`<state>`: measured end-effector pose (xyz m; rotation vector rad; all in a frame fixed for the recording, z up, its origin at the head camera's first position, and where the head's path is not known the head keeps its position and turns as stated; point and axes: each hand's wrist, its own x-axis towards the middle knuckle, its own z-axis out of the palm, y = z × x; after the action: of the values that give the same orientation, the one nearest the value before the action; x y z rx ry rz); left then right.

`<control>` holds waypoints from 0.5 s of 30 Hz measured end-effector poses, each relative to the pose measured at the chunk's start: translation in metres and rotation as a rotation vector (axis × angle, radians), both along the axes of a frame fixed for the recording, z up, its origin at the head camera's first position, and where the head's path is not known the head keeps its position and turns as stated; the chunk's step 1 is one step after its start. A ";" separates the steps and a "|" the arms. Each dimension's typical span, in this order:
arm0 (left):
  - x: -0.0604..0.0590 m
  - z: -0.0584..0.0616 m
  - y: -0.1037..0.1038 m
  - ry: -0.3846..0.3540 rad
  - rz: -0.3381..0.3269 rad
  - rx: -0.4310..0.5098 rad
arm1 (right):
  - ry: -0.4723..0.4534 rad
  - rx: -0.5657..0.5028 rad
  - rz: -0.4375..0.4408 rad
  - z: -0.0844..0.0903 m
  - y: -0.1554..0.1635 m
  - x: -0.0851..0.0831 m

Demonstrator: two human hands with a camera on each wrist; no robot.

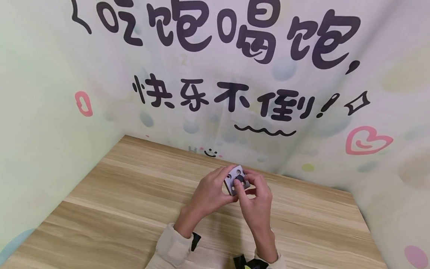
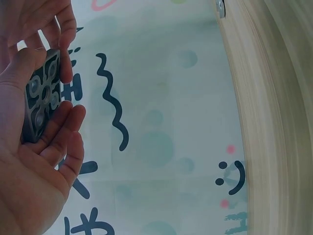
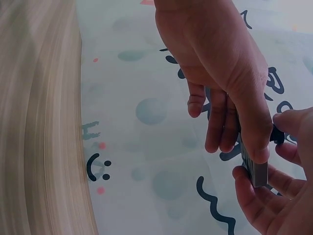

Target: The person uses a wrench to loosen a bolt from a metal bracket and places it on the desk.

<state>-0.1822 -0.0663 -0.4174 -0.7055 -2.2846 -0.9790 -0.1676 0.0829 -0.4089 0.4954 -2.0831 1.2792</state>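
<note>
My left hand (image 1: pixel 209 190) grips a grey square metal plate (image 1: pixel 232 181) by its edges, raised over the table and tilted toward the camera. Round holes lie near the plate's corners. At its middle is a small black knob (image 1: pixel 239 178), pinched between the thumb and index finger of my right hand (image 1: pixel 258 200). From the left wrist, the plate's other face (image 2: pixel 45 93) shows dark recesses and round bosses, with the thumb on its upper edge. In the right wrist view the knob (image 3: pixel 278 135) stands out from the plate, which is seen edge-on (image 3: pixel 259 175).
A wood-grain table (image 1: pixel 127 201) spreads beneath both hands. Printed cloth walls (image 1: pixel 188 112) with black lettering rise behind and at both sides. Black straps (image 1: pixel 250 262) show near the cuffs. A small metal piece (image 2: pixel 221 8) sits by the table edge in the left wrist view.
</note>
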 end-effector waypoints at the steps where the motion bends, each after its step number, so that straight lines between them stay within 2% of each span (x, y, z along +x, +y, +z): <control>1: 0.000 0.000 0.000 0.001 0.003 -0.001 | 0.001 0.003 0.000 0.000 0.000 0.000; 15: 0.000 0.001 -0.002 -0.006 -0.001 -0.001 | -0.004 0.016 0.042 0.003 0.001 0.000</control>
<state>-0.1824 -0.0679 -0.4161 -0.7056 -2.2908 -0.9819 -0.1672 0.0841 -0.4057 0.5466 -2.0978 1.2891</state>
